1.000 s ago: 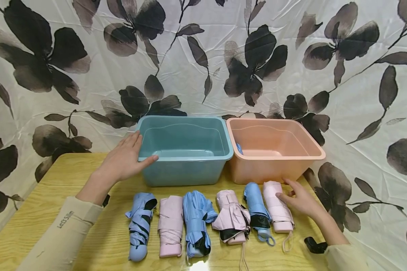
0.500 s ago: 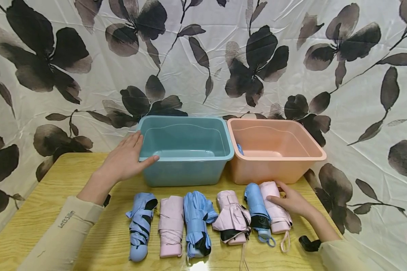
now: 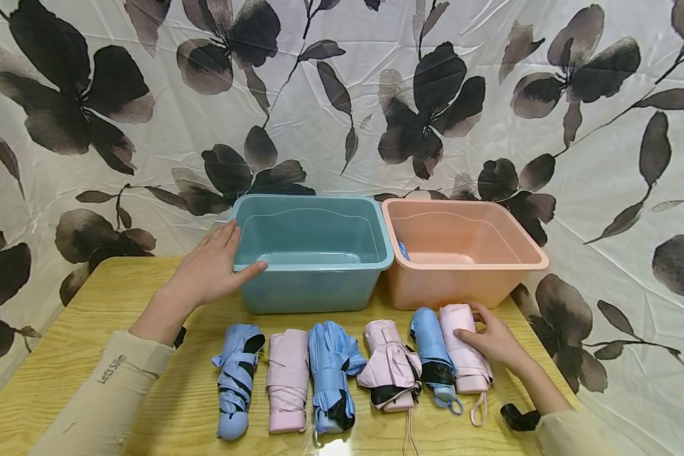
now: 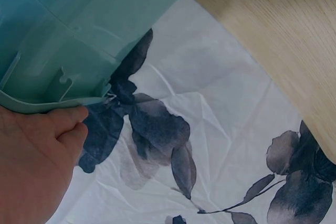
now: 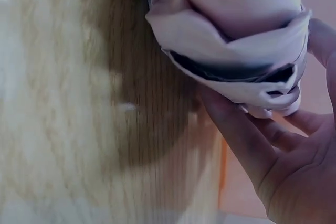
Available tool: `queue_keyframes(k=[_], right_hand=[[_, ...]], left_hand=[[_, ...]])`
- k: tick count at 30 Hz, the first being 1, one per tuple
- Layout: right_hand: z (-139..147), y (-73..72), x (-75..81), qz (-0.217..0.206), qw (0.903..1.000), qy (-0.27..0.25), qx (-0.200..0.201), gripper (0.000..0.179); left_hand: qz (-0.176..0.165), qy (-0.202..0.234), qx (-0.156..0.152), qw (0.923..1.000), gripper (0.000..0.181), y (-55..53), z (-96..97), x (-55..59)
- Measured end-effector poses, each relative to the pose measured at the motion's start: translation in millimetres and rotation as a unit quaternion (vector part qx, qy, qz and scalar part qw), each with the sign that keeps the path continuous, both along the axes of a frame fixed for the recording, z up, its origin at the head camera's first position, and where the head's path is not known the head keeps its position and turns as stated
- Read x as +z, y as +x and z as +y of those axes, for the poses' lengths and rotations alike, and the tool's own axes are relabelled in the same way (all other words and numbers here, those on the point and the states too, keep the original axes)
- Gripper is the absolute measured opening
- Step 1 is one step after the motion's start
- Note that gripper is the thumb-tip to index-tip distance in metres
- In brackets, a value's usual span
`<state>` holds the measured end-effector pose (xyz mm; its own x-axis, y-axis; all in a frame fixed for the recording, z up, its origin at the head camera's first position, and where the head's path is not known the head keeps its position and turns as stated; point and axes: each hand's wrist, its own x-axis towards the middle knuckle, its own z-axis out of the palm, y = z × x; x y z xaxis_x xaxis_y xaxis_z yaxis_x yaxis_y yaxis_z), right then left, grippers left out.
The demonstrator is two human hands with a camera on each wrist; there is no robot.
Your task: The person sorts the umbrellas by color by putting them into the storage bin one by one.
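Note:
My right hand (image 3: 494, 337) grips a folded pink umbrella (image 3: 463, 354), the rightmost in a row on the table. Its thumb lies on the near side and its fingers reach round the far side. The right wrist view shows the wrapped pink cloth (image 5: 236, 40) close up, with the thumb and fingers against it. My left hand (image 3: 208, 269) rests at the left edge of a teal bin (image 3: 310, 288), fingers extended and thumb over the front rim. A folded blue umbrella (image 3: 432, 345) lies right beside the pink one.
More folded umbrellas lie in the row: a pink one (image 3: 391, 367), a blue one (image 3: 329, 373), another pink one (image 3: 287, 380) and a blue one (image 3: 238, 380). A peach bin (image 3: 450, 285) adjoins the teal one, with something blue (image 3: 403, 251) inside. Floral cloth (image 3: 342, 126) hangs behind.
My right hand has closed round the rightmost pink umbrella, which shifted left toward the blue one, then slightly back right. My left hand has stayed on the teal bin.

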<state>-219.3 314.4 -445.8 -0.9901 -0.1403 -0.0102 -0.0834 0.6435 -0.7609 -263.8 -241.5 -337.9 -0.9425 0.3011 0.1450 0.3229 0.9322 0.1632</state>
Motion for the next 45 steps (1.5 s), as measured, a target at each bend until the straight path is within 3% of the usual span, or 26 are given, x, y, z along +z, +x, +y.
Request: queue_keyframes(k=[11,22,25,30,34,40,45], right_hand=[[5.8,19.1,12.1,0.034,0.9952,-0.073,-0.055,0.077],[-10.0,37.9,39.2,0.143,0.9754,-0.148,-0.079,0.073],[-20.8,39.1,49.7,0.163,0.9645,-0.191,-0.080,0.073],[-45.5,31.3,71.0,0.192,0.9355,-0.289,-0.067,0.074],[-68.3,18.8,88.9,0.207,0.9160,-0.339,-0.056,0.074],[-99.8,-1.9,111.3,0.231,0.8793,-0.416,-0.026,0.074],[-124.9,-22.4,127.3,0.246,0.8644,-0.438,0.008,0.071]], left_hand=[[-0.001,0.002,-0.002,1.0000,0.105,-0.2,0.6,0.3],[-0.003,0.000,-0.003,1.0000,0.105,-0.9,0.9,0.3],[-0.004,0.000,-0.003,1.0000,0.105,-0.6,1.3,0.7],[-0.006,0.004,-0.003,1.0000,0.105,0.4,0.7,0.9],[-0.007,0.003,0.000,1.0000,0.105,0.7,-0.7,0.5],[-0.006,0.005,-0.002,1.0000,0.106,-0.3,-0.2,0.5],[-0.005,0.005,-0.001,1.0000,0.106,-0.2,-0.5,-0.1]])
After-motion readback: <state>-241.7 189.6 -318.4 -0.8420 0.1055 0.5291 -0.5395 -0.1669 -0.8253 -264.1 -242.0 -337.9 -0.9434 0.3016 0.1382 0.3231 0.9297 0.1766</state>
